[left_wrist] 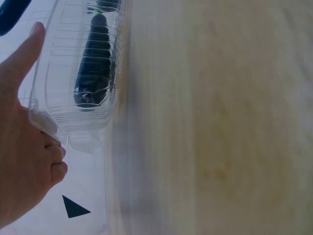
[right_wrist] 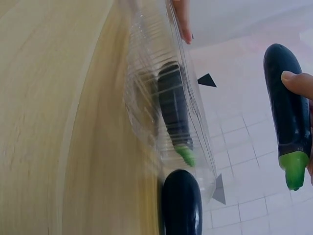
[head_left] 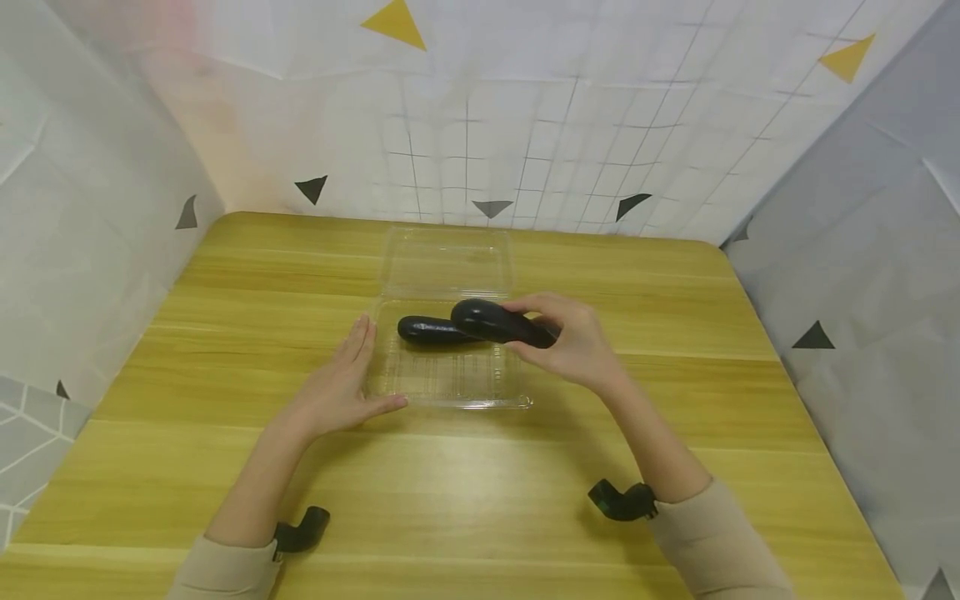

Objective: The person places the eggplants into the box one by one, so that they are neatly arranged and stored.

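A clear plastic clamshell box [head_left: 450, 375] lies on the table with its lid [head_left: 447, 260] folded back. One dark eggplant [head_left: 431, 330] lies inside, its green stem end visible in the right wrist view. Above the box, my right hand [head_left: 566, 337] grips a second eggplant [head_left: 487, 321], thumb on one side and fingers on the other. My left hand [head_left: 341, 387] rests against the box's left side with fingers extended, the thumb reaching to its front rim. A third eggplant [right_wrist: 182, 205] lies outside the box in the right wrist view; my right hand mostly covers that spot in the head view.
The wood-patterned table [head_left: 465, 500] is enclosed by pale patterned sheets [head_left: 480, 125] at the back and sides. A black camera mount [head_left: 303, 531] sticks out at the left wrist, and another mount [head_left: 622, 502] at the right.
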`<action>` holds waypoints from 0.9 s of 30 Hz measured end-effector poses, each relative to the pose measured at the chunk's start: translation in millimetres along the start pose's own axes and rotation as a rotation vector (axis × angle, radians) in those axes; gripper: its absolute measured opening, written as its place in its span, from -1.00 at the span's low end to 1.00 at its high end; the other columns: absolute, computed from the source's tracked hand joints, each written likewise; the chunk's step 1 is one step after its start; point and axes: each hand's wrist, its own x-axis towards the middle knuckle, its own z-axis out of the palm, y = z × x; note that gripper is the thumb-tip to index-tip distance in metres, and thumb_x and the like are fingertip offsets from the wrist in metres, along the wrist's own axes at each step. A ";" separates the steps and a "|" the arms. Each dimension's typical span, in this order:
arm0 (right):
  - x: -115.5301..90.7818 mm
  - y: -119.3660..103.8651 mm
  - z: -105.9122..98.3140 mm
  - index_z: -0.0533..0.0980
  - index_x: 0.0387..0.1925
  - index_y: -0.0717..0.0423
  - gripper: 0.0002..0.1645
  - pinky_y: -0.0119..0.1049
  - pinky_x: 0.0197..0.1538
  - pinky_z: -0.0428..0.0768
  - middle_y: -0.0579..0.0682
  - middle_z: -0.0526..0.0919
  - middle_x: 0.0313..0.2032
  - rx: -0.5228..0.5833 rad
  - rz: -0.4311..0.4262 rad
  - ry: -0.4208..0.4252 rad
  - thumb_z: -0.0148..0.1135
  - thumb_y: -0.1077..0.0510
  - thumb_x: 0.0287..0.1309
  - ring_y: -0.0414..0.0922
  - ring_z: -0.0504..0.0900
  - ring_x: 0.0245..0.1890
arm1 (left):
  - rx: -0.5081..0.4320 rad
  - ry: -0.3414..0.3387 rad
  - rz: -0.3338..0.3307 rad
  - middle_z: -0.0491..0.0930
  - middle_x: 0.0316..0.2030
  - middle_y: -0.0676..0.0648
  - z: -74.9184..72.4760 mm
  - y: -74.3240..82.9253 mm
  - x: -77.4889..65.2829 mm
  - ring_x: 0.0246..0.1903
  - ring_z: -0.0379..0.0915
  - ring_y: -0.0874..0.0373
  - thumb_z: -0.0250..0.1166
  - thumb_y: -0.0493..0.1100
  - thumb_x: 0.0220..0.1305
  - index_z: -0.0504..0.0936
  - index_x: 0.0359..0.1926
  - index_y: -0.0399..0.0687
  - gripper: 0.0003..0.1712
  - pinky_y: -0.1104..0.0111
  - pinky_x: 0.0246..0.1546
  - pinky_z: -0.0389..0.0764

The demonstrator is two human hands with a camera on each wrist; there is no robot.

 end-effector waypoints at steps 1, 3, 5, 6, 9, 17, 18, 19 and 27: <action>1.0 -0.1 1.5 0.63 -0.05 0.20 -0.43 -0.31 -0.17 0.67 0.05 0.69 -0.12 -0.003 -0.001 -0.004 0.55 0.38 -0.24 -0.05 0.67 -0.17 | 0.001 0.000 0.000 -0.56 0.48 -0.13 -0.1 -0.2 0.0 0.46 -0.49 -0.08 0.20 0.47 0.10 -0.41 0.49 -0.19 0.36 -0.05 0.38 -0.07; 2.8 0.5 5.2 0.63 -0.05 0.20 -0.44 -0.29 -0.16 0.67 0.04 0.69 -0.12 0.003 -0.003 -0.011 0.55 0.37 -0.23 -0.06 0.67 -0.16 | 0.002 0.000 0.000 -0.56 0.48 -0.12 -0.1 -0.6 0.1 0.46 -0.50 -0.07 0.20 0.48 0.10 -0.41 0.49 -0.18 0.36 -0.03 0.39 -0.07; 4.7 0.8 9.0 0.63 -0.04 0.19 -0.44 -0.28 -0.16 0.67 0.04 0.69 -0.11 0.005 -0.010 -0.019 0.56 0.35 -0.21 -0.06 0.66 -0.14 | -0.001 0.001 0.000 -0.56 0.48 -0.11 0.1 -1.1 0.3 0.46 -0.50 -0.06 0.20 0.47 0.10 -0.41 0.49 -0.17 0.36 -0.03 0.39 -0.08; 5.6 0.9 10.8 0.63 -0.04 0.20 -0.44 -0.26 -0.17 0.67 0.05 0.69 -0.11 0.007 -0.016 -0.024 0.56 0.35 -0.22 -0.06 0.66 -0.14 | -0.002 0.002 0.001 -0.56 0.48 -0.11 0.1 -1.3 0.3 0.46 -0.49 -0.07 0.20 0.47 0.10 -0.40 0.49 -0.17 0.36 -0.04 0.39 -0.07; 7.9 1.3 16.2 0.63 -0.04 0.19 -0.45 -0.26 -0.17 0.67 0.06 0.69 -0.10 0.004 -0.032 -0.037 0.56 0.34 -0.21 -0.05 0.65 -0.12 | -0.001 0.002 0.003 -0.57 0.48 -0.10 0.3 -1.6 0.4 0.46 -0.48 -0.09 0.19 0.48 0.09 -0.41 0.49 -0.16 0.36 -0.05 0.38 -0.07; 13.9 0.4 27.9 0.62 -0.01 0.14 -0.45 -0.26 -0.12 0.65 0.01 0.68 -0.07 -0.005 -0.057 -0.070 0.54 0.30 -0.16 -0.08 0.64 -0.07 | 0.011 0.007 0.013 -0.56 0.48 -0.12 1.0 -3.2 1.3 0.46 -0.47 -0.10 0.16 0.52 0.08 -0.40 0.49 -0.18 0.38 -0.04 0.38 -0.06; 14.5 0.6 29.5 0.62 -0.01 0.13 -0.44 -0.26 -0.10 0.65 0.00 0.68 -0.06 -0.008 -0.057 -0.076 0.54 0.29 -0.16 -0.09 0.64 -0.06 | 0.010 0.008 0.011 -0.56 0.48 -0.12 0.9 -3.3 1.2 0.46 -0.47 -0.10 0.15 0.53 0.07 -0.40 0.49 -0.18 0.38 -0.04 0.38 -0.06; 15.2 0.7 31.0 0.62 0.00 0.13 -0.44 -0.25 -0.09 0.65 -0.01 0.68 -0.06 -0.006 -0.056 -0.081 0.54 0.29 -0.15 -0.09 0.63 -0.05 | 0.009 0.008 0.009 -0.56 0.48 -0.12 0.8 -3.4 1.1 0.46 -0.47 -0.10 0.14 0.55 0.06 -0.41 0.49 -0.18 0.38 -0.03 0.38 -0.05; 19.6 4.1 43.8 0.63 0.00 0.07 -0.43 -0.24 -0.06 0.64 -0.05 0.67 -0.04 -0.017 -0.029 -0.109 0.55 0.27 -0.16 -0.13 0.60 -0.01 | 0.011 0.015 0.004 -0.54 0.49 -0.12 2.4 -4.3 1.6 0.46 -0.45 -0.08 0.10 0.59 0.03 -0.41 0.49 -0.15 0.40 -0.03 0.39 -0.03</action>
